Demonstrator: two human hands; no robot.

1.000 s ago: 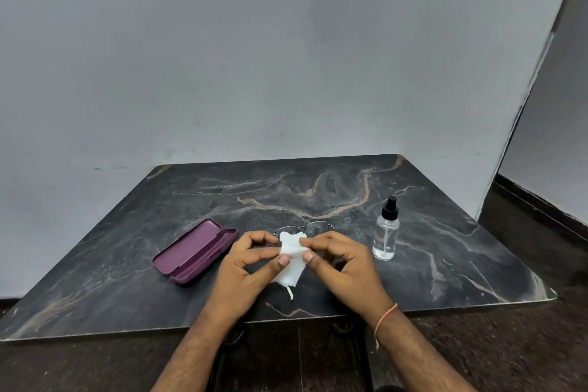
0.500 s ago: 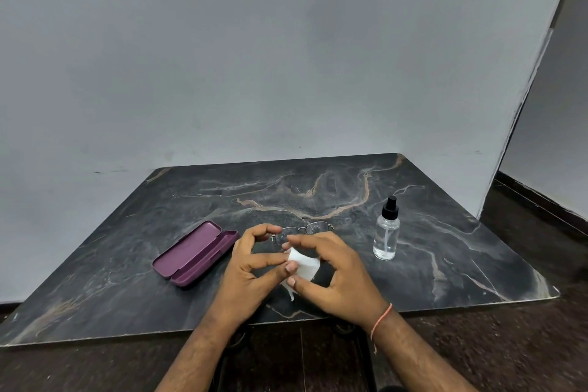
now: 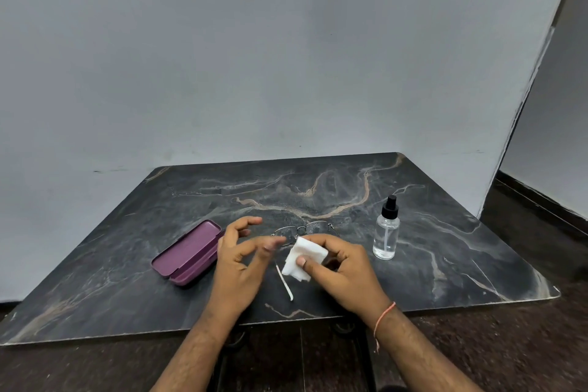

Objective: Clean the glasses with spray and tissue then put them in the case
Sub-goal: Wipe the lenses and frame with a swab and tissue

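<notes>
The person's right hand [image 3: 342,267] holds a folded white tissue [image 3: 304,259], pinched between the thumb and the curled fingers, a little above the dark marble table with pale veins [image 3: 445,248]. The left hand [image 3: 240,259] is just beside it, with loose spread fingers that hold nothing and do not touch the tissue. The thin metal-framed glasses [image 3: 305,229] lie on the table right behind both hands, partly hidden by them. A small white strip [image 3: 284,282] lies on the table between the two wrists. The open purple glasses case [image 3: 187,251] sits to the left, near the left hand. The clear spray bottle with black nozzle [image 3: 386,231] stands upright to the right
</notes>
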